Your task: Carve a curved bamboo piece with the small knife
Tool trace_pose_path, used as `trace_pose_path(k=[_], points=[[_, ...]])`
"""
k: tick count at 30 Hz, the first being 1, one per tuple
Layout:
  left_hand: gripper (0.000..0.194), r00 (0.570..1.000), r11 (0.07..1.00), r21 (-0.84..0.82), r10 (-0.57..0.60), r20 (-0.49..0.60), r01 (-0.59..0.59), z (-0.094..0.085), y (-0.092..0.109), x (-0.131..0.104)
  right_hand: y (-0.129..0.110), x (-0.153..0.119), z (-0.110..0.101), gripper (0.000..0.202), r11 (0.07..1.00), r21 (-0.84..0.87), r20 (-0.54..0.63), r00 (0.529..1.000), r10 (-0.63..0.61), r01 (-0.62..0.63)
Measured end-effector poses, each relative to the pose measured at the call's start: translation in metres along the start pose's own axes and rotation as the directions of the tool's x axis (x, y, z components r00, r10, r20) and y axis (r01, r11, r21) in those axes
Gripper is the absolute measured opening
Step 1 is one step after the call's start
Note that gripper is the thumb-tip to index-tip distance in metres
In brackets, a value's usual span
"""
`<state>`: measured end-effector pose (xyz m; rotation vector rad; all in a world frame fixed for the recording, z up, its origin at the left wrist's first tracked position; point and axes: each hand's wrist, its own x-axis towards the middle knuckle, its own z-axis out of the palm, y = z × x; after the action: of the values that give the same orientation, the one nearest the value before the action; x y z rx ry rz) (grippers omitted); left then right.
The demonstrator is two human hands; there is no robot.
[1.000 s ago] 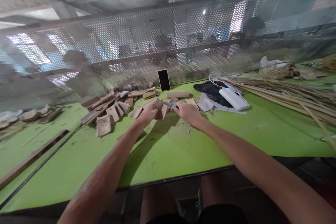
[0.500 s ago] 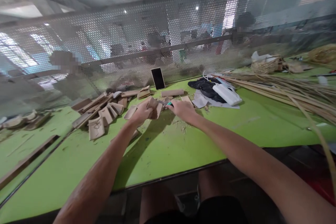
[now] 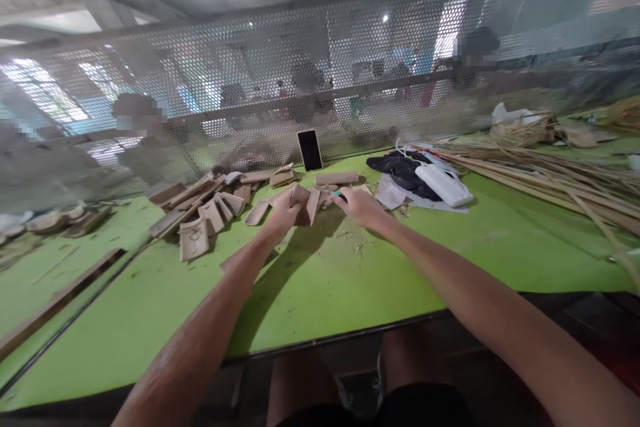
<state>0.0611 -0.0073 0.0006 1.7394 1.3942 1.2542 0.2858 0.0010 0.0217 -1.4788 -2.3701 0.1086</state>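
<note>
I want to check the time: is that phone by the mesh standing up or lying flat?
Standing up. The phone leans on its short edge against the mesh wall, dark screen facing the camera.

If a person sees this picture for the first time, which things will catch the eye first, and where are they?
The bright green table fills the middle, and both bare arms reach across it: the left hand holds a tan folded piece, and the right hand grips a small teal-handled tool beside it. A pile of similar tan pieces lies to the left, and a dark phone leans on the perforated screen behind.
</note>
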Motion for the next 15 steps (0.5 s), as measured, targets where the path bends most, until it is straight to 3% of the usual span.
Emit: trace_pose_path(k=[7,15], points=[[0.024,0.997,0.992,0.112,0.059,-0.047,-0.053,0.0064,-0.0025,0.0037,-0.0052,-0.004,0.003,0.07,0.999,-0.02,0.005,1.0,-0.029,0.029],[0.017,0.996,0.979,0.188,0.085,0.003,-0.084,0.005,0.0021,0.0006,-0.0004,-0.0023,0.0014,0.07,0.996,-0.093,0.006,1.0,-0.014,0.014]])
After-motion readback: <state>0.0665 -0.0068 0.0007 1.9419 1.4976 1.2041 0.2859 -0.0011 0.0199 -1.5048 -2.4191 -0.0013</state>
